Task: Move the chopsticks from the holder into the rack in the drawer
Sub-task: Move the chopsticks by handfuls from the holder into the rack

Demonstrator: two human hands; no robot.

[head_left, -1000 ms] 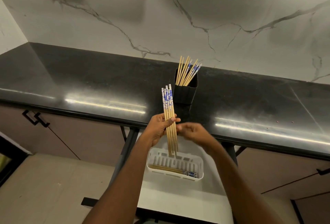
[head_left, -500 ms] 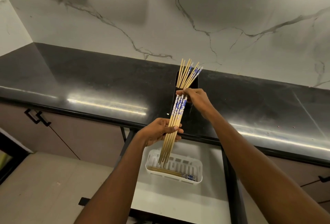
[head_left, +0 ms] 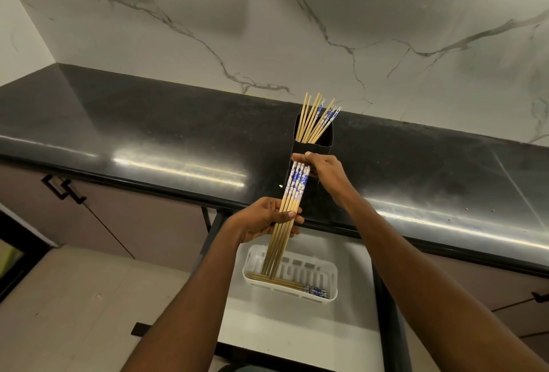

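Chopsticks of pale bamboo with blue-and-white patterned tops [head_left: 286,217] are the matter in hand, and only the head view shows them. A bundle of about five is held slanting, patterned ends toward one o'clock and plain tips down at seven o'clock, over the white plastic slotted rack [head_left: 329,273] that sits in the open white drawer [head_left: 297,330].

The left hand [head_left: 264,218] is wrapped around the middle of the bundle, thumb across the front and fingers curled behind, closed firmly on it. I judge this grip to be what keeps the sticks together while they are evened up.

The right hand [head_left: 322,168] reaches in from five o'clock, its fingers bent over the patterned ends and touching them, seemingly pressing or tapping the tops level. It is partly closed on those ends; whether it truly pinches them I cannot tell.

More chopsticks [head_left: 316,120] stand fanned in the black square holder [head_left: 313,146] on the black polished stone countertop [head_left: 148,134], just beyond the right hand at twelve o'clock. A few chopsticks [head_left: 285,282] lie flat along the rack's near edge, patterned ends toward three o'clock.

Both forearms rise from the bottom of the frame, the left from seven o'clock, the right from five. The task looks partway done; laying the bundle flat in the rack seems the likely next step.
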